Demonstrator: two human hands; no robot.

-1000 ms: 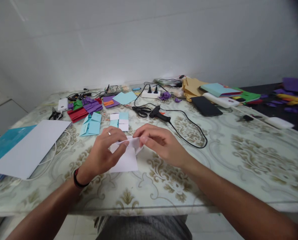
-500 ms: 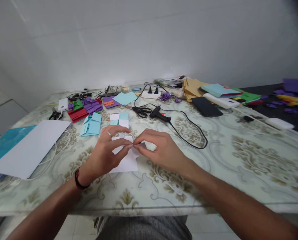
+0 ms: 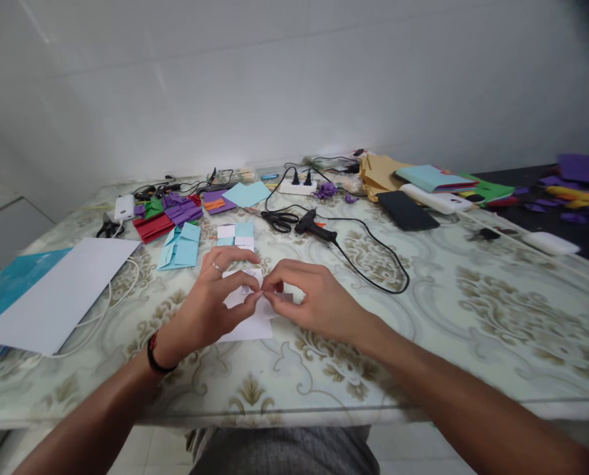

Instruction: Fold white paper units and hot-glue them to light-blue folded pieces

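Observation:
White paper (image 3: 249,328) lies on the patterned tablecloth in front of me, under both hands. Thumb and forefinger of my left hand (image 3: 219,290) pinch a small piece of white paper above it. My right hand (image 3: 314,293) pinches the same piece from the right, the fingertips of both hands touching or almost touching. The fingers cover most of the piece, so its shape is unclear. Just beyond my left hand lies a folded blue-and-white paper (image 3: 235,235). A folded light-blue paper (image 3: 180,247) sits to its left.
A black glue gun (image 3: 316,226) with its looping cord and black scissors (image 3: 279,221) lie beyond my hands. A white sheet (image 3: 66,290) covers a blue one at left. Farther back are a power strip (image 3: 298,187), a dark phone (image 3: 407,211) and coloured paper pieces (image 3: 183,208).
Both hands stay over the white paper. The fingertips have shifted slightly, with the right fingers more curled and the pinched piece turned a little.

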